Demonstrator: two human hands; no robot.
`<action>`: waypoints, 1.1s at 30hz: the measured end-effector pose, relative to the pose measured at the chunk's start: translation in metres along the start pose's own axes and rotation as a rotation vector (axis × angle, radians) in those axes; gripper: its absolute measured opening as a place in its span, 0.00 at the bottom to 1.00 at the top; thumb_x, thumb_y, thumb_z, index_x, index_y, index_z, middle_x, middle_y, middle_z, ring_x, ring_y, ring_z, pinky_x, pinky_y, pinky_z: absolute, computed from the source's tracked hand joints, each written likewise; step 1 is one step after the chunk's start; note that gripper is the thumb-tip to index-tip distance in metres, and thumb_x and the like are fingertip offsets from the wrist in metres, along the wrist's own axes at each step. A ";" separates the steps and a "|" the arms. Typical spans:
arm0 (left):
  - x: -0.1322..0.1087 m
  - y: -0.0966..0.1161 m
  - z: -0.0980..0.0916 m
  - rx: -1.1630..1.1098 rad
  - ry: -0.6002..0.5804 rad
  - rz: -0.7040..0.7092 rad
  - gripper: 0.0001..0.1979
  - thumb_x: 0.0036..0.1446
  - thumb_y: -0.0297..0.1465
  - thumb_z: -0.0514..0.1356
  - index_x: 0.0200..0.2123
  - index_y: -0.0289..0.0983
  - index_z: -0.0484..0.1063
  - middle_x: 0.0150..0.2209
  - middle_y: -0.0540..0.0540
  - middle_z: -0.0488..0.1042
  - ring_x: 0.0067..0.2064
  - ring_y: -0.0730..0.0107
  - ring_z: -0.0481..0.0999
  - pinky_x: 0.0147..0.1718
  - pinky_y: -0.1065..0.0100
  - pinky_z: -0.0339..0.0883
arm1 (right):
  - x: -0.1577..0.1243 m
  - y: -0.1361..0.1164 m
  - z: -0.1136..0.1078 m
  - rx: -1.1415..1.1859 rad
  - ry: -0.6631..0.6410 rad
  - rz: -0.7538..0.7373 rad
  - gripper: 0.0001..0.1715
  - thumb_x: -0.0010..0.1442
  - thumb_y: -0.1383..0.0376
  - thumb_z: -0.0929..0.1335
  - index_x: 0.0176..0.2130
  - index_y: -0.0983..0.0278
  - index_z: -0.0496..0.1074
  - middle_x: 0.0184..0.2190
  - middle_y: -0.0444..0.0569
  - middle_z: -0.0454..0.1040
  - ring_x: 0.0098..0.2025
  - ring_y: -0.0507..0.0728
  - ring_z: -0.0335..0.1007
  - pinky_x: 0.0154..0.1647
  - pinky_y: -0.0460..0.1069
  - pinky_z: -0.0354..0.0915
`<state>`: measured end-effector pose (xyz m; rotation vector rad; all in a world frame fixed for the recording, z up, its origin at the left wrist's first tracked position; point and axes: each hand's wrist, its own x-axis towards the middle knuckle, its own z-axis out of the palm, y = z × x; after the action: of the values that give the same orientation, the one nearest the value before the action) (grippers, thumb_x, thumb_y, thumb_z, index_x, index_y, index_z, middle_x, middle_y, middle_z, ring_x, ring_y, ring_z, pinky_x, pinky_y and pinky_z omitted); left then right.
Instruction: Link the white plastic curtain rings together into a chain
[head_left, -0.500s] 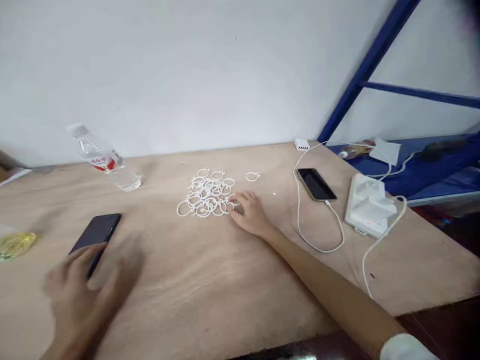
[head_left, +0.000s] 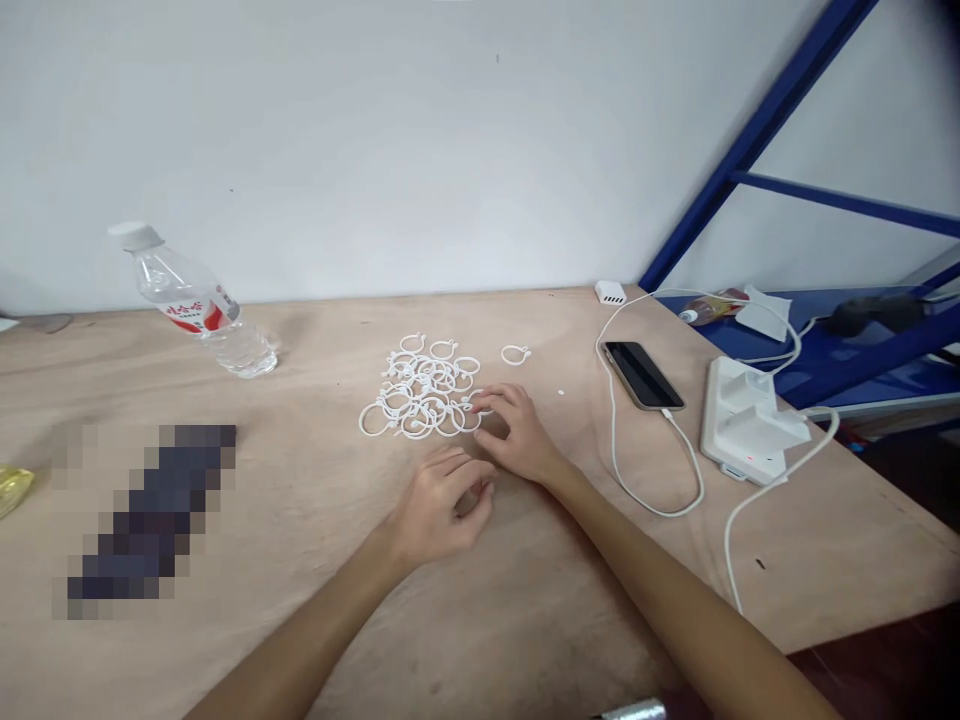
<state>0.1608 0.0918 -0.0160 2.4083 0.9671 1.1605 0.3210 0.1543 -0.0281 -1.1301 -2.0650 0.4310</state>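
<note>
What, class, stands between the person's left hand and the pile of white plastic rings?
Nothing visible: the left hand rests just in front of the pile of white plastic rings, while the right hand sits beside it, fingers at the pile's right edge.

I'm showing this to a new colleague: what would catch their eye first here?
The heap of white plastic rings at the middle of the plywood tabletop stands out, with the right hand at its right edge and the left hand just below. Further right, a blue metal frame rises against the wall; a clear water bottle lies at the back left.
</note>
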 end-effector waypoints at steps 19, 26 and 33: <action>0.004 -0.013 -0.004 0.137 0.194 -0.540 0.07 0.52 0.27 0.57 0.34 0.39 0.74 0.22 0.53 0.70 0.26 0.72 0.68 0.34 0.66 0.61 | -0.003 0.002 0.002 0.030 0.133 -0.068 0.03 0.55 0.68 0.69 0.30 0.61 0.74 0.42 0.52 0.71 0.49 0.60 0.65 0.53 0.59 0.62; 0.005 -0.016 -0.004 -0.108 0.203 -0.665 0.09 0.51 0.27 0.55 0.36 0.38 0.73 0.22 0.55 0.67 0.23 0.76 0.63 0.27 0.71 0.59 | -0.002 -0.005 -0.004 0.318 0.258 0.273 0.07 0.57 0.61 0.68 0.34 0.62 0.74 0.34 0.47 0.76 0.38 0.56 0.71 0.44 0.53 0.66; 0.006 -0.016 -0.003 -0.116 0.203 -0.651 0.10 0.50 0.26 0.55 0.37 0.38 0.73 0.22 0.55 0.69 0.24 0.76 0.63 0.27 0.71 0.59 | 0.001 -0.004 -0.004 0.414 0.411 0.419 0.14 0.56 0.56 0.69 0.37 0.64 0.73 0.33 0.49 0.78 0.38 0.57 0.73 0.45 0.54 0.66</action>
<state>0.1543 0.1070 -0.0191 1.6925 1.5407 1.1647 0.3217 0.1528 -0.0227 -1.2638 -1.3074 0.7229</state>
